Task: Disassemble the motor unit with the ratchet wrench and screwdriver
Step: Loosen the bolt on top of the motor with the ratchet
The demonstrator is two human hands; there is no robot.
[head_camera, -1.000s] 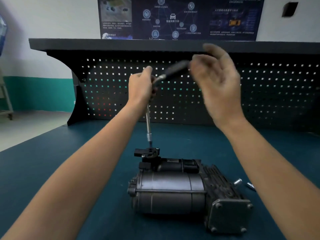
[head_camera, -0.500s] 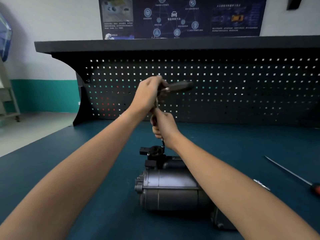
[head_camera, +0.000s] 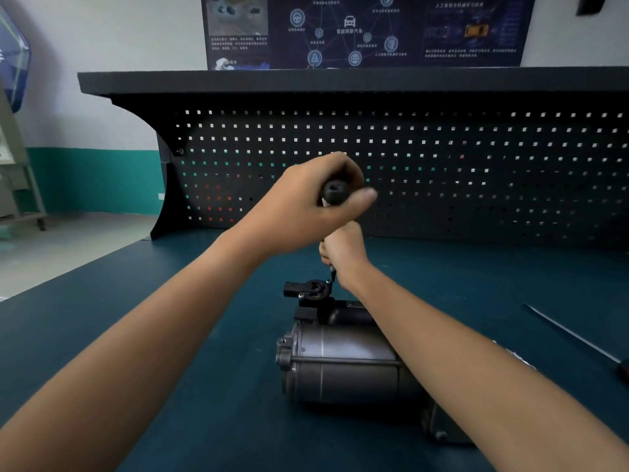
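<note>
The grey cylindrical motor unit [head_camera: 340,366] lies on the blue bench, with a black bracket [head_camera: 308,289] on its far top end. My left hand [head_camera: 313,206] grips the black handle of the ratchet wrench [head_camera: 335,191], whose butt end points at me. Below it my right hand [head_camera: 343,255] is curled round the wrench's extension shaft, which stands upright; its tip meets the right side of the bracket. Most of the shaft is hidden by both hands. My right forearm covers the motor's right end.
A screwdriver [head_camera: 575,338] with a long thin shaft lies on the bench at the right, its red handle at the frame edge. A small metal part [head_camera: 512,354] shows just past my right forearm. A black pegboard back panel [head_camera: 442,172] rises behind the bench.
My right hand came down from the air and took hold of the extension shaft. My left hand has swung the wrench handle round from pointing right to pointing toward me.
</note>
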